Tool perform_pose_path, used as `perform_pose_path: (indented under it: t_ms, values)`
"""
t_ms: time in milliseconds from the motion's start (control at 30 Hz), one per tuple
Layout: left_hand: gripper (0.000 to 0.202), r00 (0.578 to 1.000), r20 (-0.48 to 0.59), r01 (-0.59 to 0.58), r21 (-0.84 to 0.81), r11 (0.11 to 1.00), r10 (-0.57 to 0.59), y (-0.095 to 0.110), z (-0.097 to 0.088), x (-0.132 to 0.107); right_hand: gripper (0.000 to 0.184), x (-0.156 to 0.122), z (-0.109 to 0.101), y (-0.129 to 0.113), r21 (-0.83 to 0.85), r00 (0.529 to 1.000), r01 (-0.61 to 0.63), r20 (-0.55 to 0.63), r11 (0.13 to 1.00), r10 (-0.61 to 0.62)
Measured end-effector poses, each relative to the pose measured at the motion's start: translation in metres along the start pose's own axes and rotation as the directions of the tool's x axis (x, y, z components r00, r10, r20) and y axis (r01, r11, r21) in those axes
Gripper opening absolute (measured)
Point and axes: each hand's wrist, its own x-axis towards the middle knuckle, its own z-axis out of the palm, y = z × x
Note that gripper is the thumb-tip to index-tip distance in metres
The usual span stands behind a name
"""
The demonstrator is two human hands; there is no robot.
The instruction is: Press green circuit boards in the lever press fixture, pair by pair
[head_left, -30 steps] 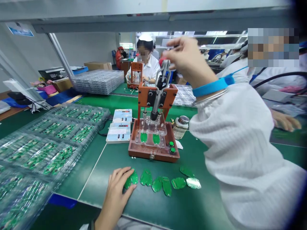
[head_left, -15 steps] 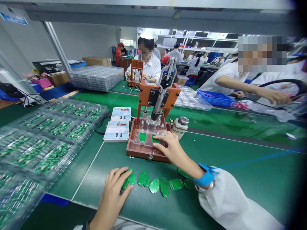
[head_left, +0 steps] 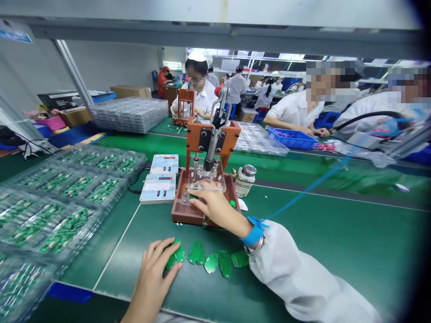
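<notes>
Head camera looks forward and down on the near bench, right margin unclear.

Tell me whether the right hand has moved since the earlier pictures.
Yes. Judged against the press, the right hand has dropped from the red knob to the base, then shifted left across it.

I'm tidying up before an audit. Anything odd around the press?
Slightly: tiny white bits lie loose in front of the press, and a white scrap lies beside the jar. Both look like stray litter; I see no clear spill or damage.
</notes>
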Motion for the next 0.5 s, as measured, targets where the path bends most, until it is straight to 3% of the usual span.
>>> perform_pose_path:
  t_ms: [167,333,433,500]
  values:
    - [0.019,0.995,-0.082,-0.056,-0.096,0.994,0.049,0.002,-0.013,0.015,0.030,0.001,0.000,0.008,-0.036,0.995,0.093,-0.028,0.995,-0.094]
    - [0.017,0.978,-0.162,-0.150,-0.111,0.982,0.131,0.008,-0.043,0.073,0.029,-0.004,0.010,0.013,-0.137,0.960,0.213,-0.156,0.967,-0.233]
    - [0.020,0.975,-0.077,-0.217,-0.177,0.960,0.207,0.007,-0.048,0.112,0.027,-0.030,0.002,0.003,-0.133,0.919,0.292,-0.237,0.947,-0.316]
    - [0.020,0.964,0.017,-0.255,-0.230,0.939,0.265,0.004,-0.044,0.131,0.025,-0.053,-0.015,-0.003,-0.139,0.896,0.338,-0.254,0.931,-0.363]
